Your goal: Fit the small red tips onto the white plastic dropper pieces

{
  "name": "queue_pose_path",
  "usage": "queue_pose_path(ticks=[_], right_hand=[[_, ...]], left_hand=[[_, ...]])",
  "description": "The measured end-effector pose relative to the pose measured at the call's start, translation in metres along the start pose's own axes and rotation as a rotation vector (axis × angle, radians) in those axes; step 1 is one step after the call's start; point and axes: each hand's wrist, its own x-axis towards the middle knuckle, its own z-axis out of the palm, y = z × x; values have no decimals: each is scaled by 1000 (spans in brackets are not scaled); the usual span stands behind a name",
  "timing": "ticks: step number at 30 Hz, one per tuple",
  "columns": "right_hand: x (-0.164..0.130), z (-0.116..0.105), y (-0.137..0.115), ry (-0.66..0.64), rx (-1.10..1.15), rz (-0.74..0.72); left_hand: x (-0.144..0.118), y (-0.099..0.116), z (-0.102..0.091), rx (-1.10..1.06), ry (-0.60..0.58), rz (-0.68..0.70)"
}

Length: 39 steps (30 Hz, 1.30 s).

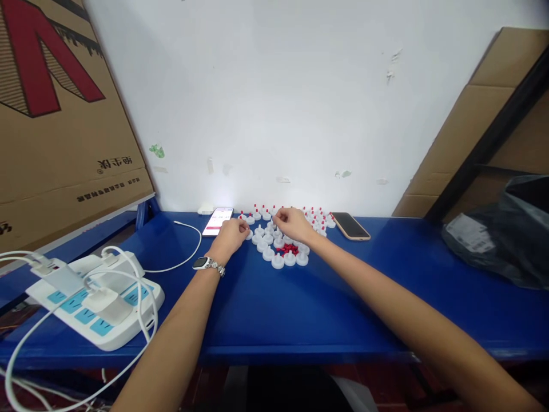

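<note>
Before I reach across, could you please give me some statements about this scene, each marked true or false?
1. The left hand is nearer the lit phone than the right hand is. True.
2. Loose red tips lie among the white caps. True.
3. The three white caps nearest the camera wear red tips. False: they are bare.
4. A dark-screened phone lies right of the white caps. True.
5. The power strip has nothing plugged in. False: white plugs sit in the power strip.

white wall (309,103), small marks (283,179) | blue table (266,309) against it | reddish floor (386,380) below | pale glow (219,191) low on wall
</note>
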Motion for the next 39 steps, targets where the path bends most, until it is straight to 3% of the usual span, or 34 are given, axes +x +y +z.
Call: queue_pose_path(ticks=[6,14,19,24,29,33,39], right_hand=[[49,32,-11,-90,-270,12],[90,70,-26,-240,-487,-32],[87,63,-26,-187,-465,-11],[51,28,-17,-44,-132,58],[-7,0,-5,31,215,51],[-37,-6,3,42,467,111],[-44,-2,3,63,834,162]], left_hand=[[-1,8,0,46,-111,-7],[0,-1,-6,107,30,-53],[0,-5,-3,116,93,9],[-4,15,0,41,220,279],[-10,48,13,-157,103,467],[-18,67,22,-224,36,521],[-24,76,23,-220,30,586]])
